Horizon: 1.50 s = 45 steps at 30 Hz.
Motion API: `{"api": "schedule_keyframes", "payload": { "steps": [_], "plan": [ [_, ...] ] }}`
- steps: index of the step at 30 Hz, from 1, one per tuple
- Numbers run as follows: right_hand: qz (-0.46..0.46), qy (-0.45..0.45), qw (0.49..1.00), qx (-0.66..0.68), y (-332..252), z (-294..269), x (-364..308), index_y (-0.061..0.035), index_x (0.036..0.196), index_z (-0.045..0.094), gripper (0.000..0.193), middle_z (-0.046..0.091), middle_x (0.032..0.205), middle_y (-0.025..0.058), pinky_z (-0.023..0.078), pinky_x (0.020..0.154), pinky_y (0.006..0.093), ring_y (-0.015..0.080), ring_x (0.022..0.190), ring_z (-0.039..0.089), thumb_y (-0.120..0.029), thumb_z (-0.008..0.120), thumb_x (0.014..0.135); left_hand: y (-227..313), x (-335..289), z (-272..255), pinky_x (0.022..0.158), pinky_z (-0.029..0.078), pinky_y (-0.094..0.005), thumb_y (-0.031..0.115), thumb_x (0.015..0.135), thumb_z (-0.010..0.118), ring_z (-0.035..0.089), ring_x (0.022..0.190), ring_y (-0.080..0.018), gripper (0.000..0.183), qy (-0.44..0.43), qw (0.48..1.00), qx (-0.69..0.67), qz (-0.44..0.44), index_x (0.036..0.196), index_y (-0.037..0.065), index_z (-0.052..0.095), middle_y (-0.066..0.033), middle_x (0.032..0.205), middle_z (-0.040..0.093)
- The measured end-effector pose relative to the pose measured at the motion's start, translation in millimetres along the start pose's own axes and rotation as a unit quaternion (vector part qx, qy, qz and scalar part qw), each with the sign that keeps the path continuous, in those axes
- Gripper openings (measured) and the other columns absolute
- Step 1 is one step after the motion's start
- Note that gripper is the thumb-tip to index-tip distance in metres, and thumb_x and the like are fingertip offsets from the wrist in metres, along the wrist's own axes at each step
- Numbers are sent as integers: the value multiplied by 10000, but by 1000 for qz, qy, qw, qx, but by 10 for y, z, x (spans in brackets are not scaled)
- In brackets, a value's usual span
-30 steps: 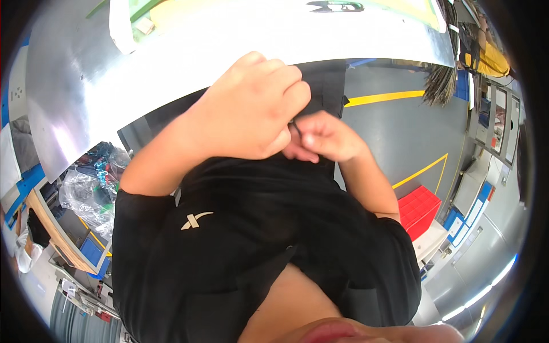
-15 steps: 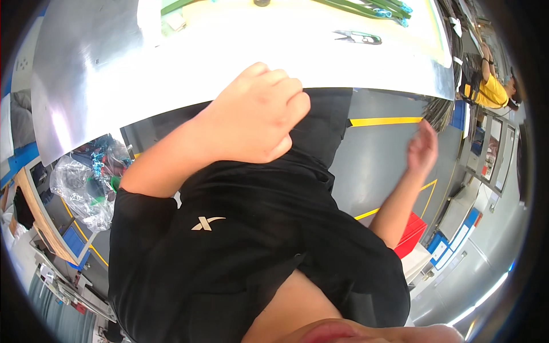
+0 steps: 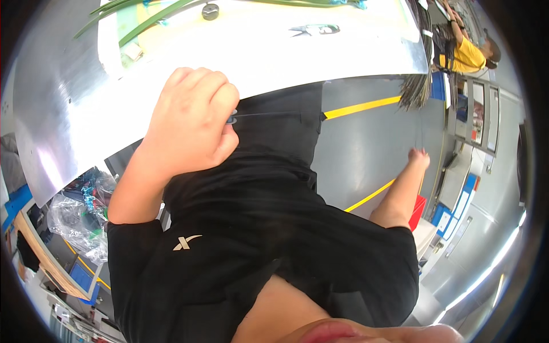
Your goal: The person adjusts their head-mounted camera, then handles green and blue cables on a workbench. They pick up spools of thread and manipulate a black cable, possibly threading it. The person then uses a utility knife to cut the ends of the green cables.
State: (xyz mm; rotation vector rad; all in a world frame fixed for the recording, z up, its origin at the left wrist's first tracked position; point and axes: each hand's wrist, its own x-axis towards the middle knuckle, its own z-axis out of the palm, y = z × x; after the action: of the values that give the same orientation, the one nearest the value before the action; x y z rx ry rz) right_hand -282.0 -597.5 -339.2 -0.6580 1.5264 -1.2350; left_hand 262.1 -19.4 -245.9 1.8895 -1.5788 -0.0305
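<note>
My left hand (image 3: 194,123) is closed in a fist in front of the table's near edge. A small dark bluish piece (image 3: 231,117) pokes out between its fingers, and a thin dark thread (image 3: 263,115) runs rightward from it across my black clothes. Out to the right, over the floor, my right hand (image 3: 420,155) has its fingers pressed together. A faint line shows above that hand, but what it holds is too small to make out. On the table lie thread snips (image 3: 315,30) with a dark handle, and a small black round spool (image 3: 210,11).
Green straps (image 3: 154,23) with blue ends lie across the far side of the metal table (image 3: 51,114). A bundle of dark wires (image 3: 416,91) hangs at its right edge. Clear plastic bags (image 3: 80,220) are at lower left. A co-worker in yellow (image 3: 464,56) stands far right.
My view has shifted, so the table items appear further left. My left fist now shows the small piece and the thread. My right arm has stretched outward, and its fingers have closed.
</note>
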Motion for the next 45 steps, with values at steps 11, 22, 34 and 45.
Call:
{"api": "schedule_keyframes", "payload": {
  "steps": [11, 22, 34, 45],
  "plan": [
    [157, -821, 515, -192, 1355, 1787, -4402, 7, 1106, 659, 412, 677, 939, 47, 407, 513, 240, 69, 570, 516, -389, 583, 1016, 246, 163, 297, 831, 458, -425, 74, 570, 648, 582, 869, -327, 294, -69, 995, -52, 51, 851, 55, 565, -125, 900, 576],
    [17, -279, 959, 50, 64, 722, -957, -32, 969, 620, 231, 568, 730, 12, 318, 464, 275, 107, 527, 396, -238, 525, 1016, -23, -49, 164, 789, 452, -417, 52, 561, 635, 564, 821, -329, 277, 11, 1000, -18, 16, 824, 54, 547, -114, 842, 558],
    [115, -826, 485, -263, 1271, 1863, -4436, 0, 866, 675, 286, 585, 660, 12, 376, 482, 264, 70, 546, 483, -266, 650, 968, 144, -3, 241, 806, 461, -426, 69, 556, 657, 587, 865, -321, 305, -38, 997, -51, 38, 844, 60, 559, -109, 904, 571],
    [7, -154, 988, -2, 168, 732, -699, -106, 927, 628, 163, 442, 684, -30, 259, 448, 260, 72, 512, 336, -200, 522, 1006, -28, -117, 155, 801, 459, -425, 53, 557, 638, 578, 847, -325, 289, -8, 999, -41, 9, 829, 68, 544, -109, 876, 560]
  ]
}}
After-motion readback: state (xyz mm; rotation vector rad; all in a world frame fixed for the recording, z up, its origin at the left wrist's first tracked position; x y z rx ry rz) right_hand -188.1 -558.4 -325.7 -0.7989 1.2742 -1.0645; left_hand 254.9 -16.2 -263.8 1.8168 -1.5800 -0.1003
